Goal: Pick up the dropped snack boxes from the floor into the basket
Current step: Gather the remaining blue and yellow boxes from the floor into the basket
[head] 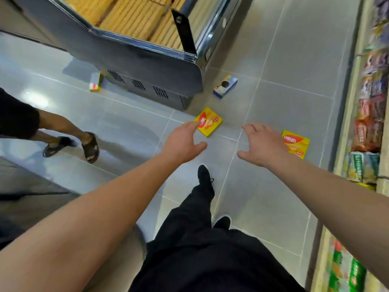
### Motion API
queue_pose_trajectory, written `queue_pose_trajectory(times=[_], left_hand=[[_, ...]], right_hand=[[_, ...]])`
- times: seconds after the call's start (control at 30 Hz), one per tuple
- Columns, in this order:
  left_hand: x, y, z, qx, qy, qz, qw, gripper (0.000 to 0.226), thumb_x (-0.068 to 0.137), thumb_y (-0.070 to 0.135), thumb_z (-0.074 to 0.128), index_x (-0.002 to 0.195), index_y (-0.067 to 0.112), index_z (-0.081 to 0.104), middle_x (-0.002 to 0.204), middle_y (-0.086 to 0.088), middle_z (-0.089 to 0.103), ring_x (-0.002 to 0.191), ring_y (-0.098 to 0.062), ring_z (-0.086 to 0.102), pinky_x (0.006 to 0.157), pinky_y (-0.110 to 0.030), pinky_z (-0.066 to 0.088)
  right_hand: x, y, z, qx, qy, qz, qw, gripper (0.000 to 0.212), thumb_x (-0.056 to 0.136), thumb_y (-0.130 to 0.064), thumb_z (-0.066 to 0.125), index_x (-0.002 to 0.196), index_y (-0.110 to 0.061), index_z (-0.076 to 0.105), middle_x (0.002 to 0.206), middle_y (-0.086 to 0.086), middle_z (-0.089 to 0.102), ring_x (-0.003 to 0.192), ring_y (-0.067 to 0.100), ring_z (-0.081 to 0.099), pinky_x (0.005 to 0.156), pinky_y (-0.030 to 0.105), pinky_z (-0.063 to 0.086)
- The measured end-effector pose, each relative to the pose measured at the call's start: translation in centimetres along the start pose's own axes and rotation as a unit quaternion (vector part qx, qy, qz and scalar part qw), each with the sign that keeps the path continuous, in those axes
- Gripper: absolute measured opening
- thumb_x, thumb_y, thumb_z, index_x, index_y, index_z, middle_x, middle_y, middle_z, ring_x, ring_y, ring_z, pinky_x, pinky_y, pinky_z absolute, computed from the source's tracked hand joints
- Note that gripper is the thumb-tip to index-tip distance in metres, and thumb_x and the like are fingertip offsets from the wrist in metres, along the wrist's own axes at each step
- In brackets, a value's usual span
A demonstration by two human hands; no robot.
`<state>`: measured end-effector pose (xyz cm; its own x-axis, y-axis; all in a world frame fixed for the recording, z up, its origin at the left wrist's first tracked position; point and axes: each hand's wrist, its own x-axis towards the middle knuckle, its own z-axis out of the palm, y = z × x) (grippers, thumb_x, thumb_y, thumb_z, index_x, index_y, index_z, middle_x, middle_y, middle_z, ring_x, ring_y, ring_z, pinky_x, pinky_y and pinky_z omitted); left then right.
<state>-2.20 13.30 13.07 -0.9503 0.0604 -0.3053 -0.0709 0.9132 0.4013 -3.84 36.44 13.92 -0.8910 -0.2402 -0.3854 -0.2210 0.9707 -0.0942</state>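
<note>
Both hands are out in front, empty with fingers spread: the left hand (182, 142) reaches toward a yellow box (208, 121) on the floor (284, 102), and the right hand (262, 143) is near another yellow box (296, 144). A blue box (225, 86) and a small box (96, 82) lie farther off by the freezer (147, 66). This looks like the start, so next the person must bend down and grab a box; no basket shows.

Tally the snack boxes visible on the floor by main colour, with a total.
Yellow boxes: 2, one by the left hand, one by the right hand
Blue box: 1
White and green box: 1
Total: 4
</note>
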Motion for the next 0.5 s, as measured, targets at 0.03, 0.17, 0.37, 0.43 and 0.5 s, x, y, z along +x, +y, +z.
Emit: queue_pose_trajectory(times=[0.03,0.17,0.37,0.43,0.5], left_hand=[[1.5,0.4,0.1,-0.003,0.000,0.003,1.000,0.073,0.085,0.043,0.064,0.148,0.025,0.032,0.152,-0.002,0.039,0.137,-0.024,0.038,0.111,-0.037,0.032],[9.4,2.7,0.3,-0.006,-0.015,0.010,1.000,0.071,0.085,0.044,0.065,0.147,0.024,0.036,0.150,-0.002,0.041,0.135,-0.024,0.040,0.109,-0.035,0.034],[22.4,5.9,-2.1,-0.012,-0.045,0.034,0.998,0.071,0.085,0.040,0.066,0.147,0.020,0.036,0.149,-0.003,0.042,0.135,-0.022,0.040,0.109,-0.033,0.033],[25.8,6.9,-2.9,-0.008,-0.048,0.034,0.998,0.072,0.085,0.039,0.065,0.147,0.020,0.035,0.150,-0.004,0.040,0.135,-0.023,0.040,0.108,-0.033,0.033],[29.2,8.1,-3.7,-0.012,-0.053,0.035,0.998,0.073,0.084,0.037,0.067,0.147,0.019,0.035,0.149,-0.004,0.041,0.136,-0.023,0.039,0.108,-0.033,0.032]], right_hand=[[1.3,0.9,-0.2,0.005,-0.001,-0.001,1.000,0.077,0.077,-0.055,0.063,0.142,-0.021,0.039,0.142,0.003,0.043,0.129,0.029,0.041,0.103,0.039,0.038],[7.8,5.0,-1.4,0.009,-0.010,0.011,1.000,0.074,0.076,-0.054,0.062,0.138,-0.020,0.041,0.139,0.004,0.046,0.126,0.029,0.043,0.101,0.040,0.039],[18.2,10.1,-6.1,0.008,-0.020,0.033,0.999,0.078,0.075,-0.054,0.063,0.141,-0.020,0.040,0.140,0.004,0.046,0.127,0.030,0.042,0.103,0.040,0.039],[20.8,11.6,-7.7,0.015,-0.020,0.038,0.999,0.080,0.075,-0.055,0.063,0.143,-0.020,0.038,0.143,0.003,0.044,0.129,0.030,0.041,0.105,0.040,0.039],[23.7,13.5,-9.2,0.015,-0.020,0.040,0.999,0.083,0.075,-0.055,0.064,0.145,-0.021,0.036,0.145,0.003,0.042,0.132,0.029,0.039,0.106,0.040,0.037]])
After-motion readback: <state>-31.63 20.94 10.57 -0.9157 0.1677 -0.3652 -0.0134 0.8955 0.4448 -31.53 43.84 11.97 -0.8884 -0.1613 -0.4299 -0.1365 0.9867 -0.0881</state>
